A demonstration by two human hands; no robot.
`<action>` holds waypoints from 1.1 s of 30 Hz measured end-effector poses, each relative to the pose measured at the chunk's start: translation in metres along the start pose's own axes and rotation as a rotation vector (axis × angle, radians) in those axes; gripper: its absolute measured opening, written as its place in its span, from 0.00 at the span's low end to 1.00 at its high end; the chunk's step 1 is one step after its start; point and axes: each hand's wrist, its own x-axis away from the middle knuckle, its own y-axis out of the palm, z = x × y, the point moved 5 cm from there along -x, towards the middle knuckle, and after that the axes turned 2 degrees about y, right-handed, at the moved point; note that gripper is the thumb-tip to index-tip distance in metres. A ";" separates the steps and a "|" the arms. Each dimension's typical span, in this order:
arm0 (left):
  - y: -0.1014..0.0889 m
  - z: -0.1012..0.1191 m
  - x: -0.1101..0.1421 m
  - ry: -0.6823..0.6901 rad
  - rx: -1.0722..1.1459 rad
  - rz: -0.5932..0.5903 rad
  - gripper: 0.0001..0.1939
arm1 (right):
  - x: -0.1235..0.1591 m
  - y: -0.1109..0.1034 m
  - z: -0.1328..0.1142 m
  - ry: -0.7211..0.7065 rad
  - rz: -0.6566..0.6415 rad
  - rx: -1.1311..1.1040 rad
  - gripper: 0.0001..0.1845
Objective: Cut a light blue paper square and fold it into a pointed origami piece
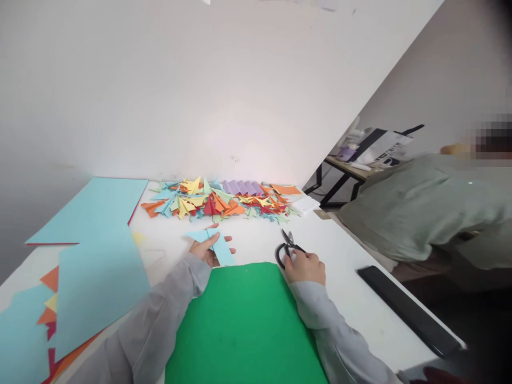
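A piece of folded light-blue paper [222,252] lies in my left hand [205,253], with the thumb pressed on top and the fingers under it. To the right, my right hand [308,268] is closed on the black handles of a pair of scissors [283,253]. The blades stand slightly apart and point away from me. Between my forearms lies a green sheet [248,320], its far edge just below both hands. Beyond the hands, a heap of folded paper planes [212,204] in several colours lies along the wall.
Large light-blue sheets [98,293] cover the left side, with coloured paper corners showing beneath. A purple pleated paper [242,188], an orange stack [286,189] and a white block [304,205] lie at the back. A long black object [408,309] lies along the right edge. A person [432,208] is beyond it.
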 end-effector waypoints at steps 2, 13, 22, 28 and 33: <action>0.001 0.001 0.000 -0.003 0.002 -0.027 0.31 | -0.004 0.000 -0.002 -0.052 -0.055 -0.029 0.20; -0.006 0.013 -0.004 0.039 0.003 -0.012 0.29 | 0.007 -0.016 -0.036 0.422 -0.628 -1.678 0.14; -0.009 0.028 -0.004 0.140 0.206 0.022 0.22 | 0.062 -0.015 -0.130 0.209 -1.459 -2.123 0.27; -0.017 0.033 -0.010 0.219 0.353 0.116 0.18 | 0.075 -0.018 -0.131 0.072 -1.616 -2.116 0.33; -0.015 0.030 -0.011 0.204 0.388 0.162 0.15 | 0.087 -0.036 -0.135 -0.097 -1.749 -2.088 0.42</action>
